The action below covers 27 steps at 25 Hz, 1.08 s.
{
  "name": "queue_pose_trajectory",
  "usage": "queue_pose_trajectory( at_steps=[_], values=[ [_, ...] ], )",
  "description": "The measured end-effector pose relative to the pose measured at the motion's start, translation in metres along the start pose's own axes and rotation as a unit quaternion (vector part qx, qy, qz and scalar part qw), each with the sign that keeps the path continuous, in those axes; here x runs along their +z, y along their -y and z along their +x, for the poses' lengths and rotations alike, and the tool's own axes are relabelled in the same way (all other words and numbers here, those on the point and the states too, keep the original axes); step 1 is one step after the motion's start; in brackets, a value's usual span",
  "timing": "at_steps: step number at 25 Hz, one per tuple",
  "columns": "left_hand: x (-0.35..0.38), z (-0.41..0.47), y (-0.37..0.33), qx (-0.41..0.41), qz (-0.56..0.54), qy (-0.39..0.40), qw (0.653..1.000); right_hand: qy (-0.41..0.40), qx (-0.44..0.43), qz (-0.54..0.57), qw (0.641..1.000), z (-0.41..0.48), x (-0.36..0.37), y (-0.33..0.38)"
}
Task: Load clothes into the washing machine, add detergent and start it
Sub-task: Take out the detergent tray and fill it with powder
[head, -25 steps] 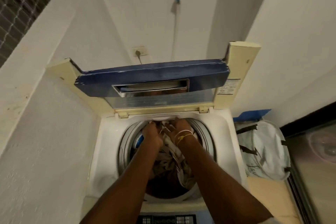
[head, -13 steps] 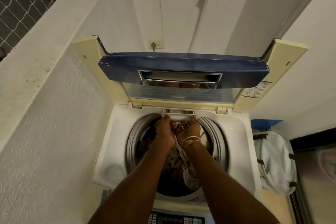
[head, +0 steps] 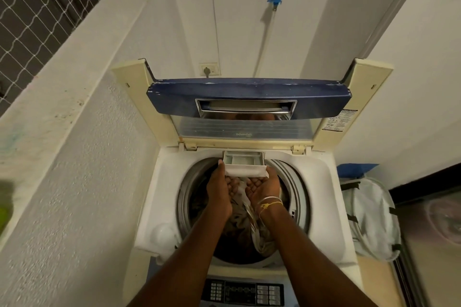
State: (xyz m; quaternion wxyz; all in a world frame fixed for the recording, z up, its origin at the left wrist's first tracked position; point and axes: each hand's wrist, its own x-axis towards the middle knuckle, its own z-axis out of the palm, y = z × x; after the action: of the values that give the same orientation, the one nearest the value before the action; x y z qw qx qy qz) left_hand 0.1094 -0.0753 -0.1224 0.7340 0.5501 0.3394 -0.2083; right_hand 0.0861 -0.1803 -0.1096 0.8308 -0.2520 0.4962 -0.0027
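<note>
I log these, centre of frame.
- Washing machine (head: 159, 197): lid (head: 249, 97) raised at the back.
- Detergent drawer (head: 243, 158): out over the drum's far edge, compartments showing.
- Left hand (head: 218, 192): thumb on the drawer's left corner, fingers curled beneath its front.
- Right hand (head: 264, 187): palm up, fingers curled under the drawer's right end.
- Clothes (head: 239, 222): in the drum, below both wrists.
- Control panel (head: 242, 293): bottom edge of frame.

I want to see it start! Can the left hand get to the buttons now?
Probably yes: nothing covers the control panel, but the left hand grips the detergent drawer and must let go first.
</note>
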Motion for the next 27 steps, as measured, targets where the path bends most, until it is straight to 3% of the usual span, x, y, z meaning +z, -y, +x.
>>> queue_pose_trajectory(
  at_steps=[9,18,23,27],
  values=[
    [0.004,-0.025,-0.005,0.005,-0.017,-0.047,0.999,0.008,-0.03,-0.027,0.999,-0.015,-0.007,0.01],
    [-0.017,-0.053,0.012,0.001,-0.057,-0.012,0.998,-0.017,-0.036,-0.12,0.992,-0.038,-0.032,0.005],
    [-0.029,-0.081,0.004,0.027,-0.062,0.016,0.998,0.035,-0.155,-0.247,0.956,-0.054,-0.047,0.011],
    [-0.041,-0.11,0.003,0.061,-0.044,0.041,0.996,0.096,-0.241,-0.372,0.891,-0.081,-0.063,0.007]
  ],
)
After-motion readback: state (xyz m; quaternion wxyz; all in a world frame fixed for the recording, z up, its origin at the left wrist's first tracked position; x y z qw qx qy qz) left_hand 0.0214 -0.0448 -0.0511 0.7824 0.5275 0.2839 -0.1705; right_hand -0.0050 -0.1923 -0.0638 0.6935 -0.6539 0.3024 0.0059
